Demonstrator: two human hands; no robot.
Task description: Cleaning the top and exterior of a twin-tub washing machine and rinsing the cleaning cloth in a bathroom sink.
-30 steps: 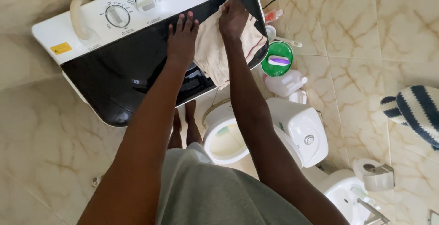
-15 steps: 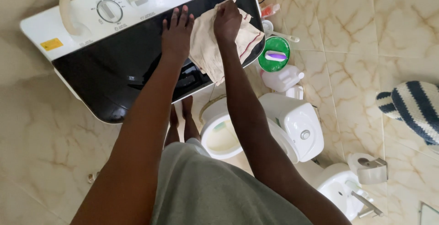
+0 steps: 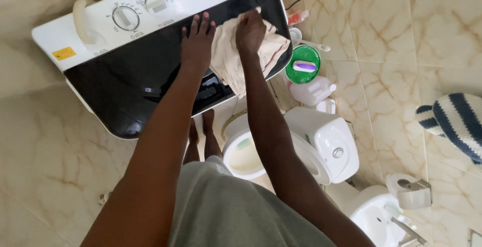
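A white washing machine (image 3: pixel 55 41) with a glossy black lid (image 3: pixel 125 83) and round dials stands in front of me. My left hand (image 3: pixel 197 41) rests flat on the lid, fingers spread. Just to its right, my right hand (image 3: pixel 249 30) presses a cream cloth (image 3: pixel 226 61) with a red stripe onto the lid; part of the cloth hangs over the lid's front edge.
A white toilet (image 3: pixel 326 144) with its seat up stands below the machine on the right. A green-lidded tub (image 3: pixel 303 65) and a white jug (image 3: pixel 311 92) sit beside it. A striped fabric item (image 3: pixel 454 124) lies far right. A bidet (image 3: pixel 376 217) and paper holder (image 3: pixel 411 189) are lower right.
My right hand has slid the cloth slightly down and left across the lid. My left hand stays flat on the lid. The view has shifted a little.
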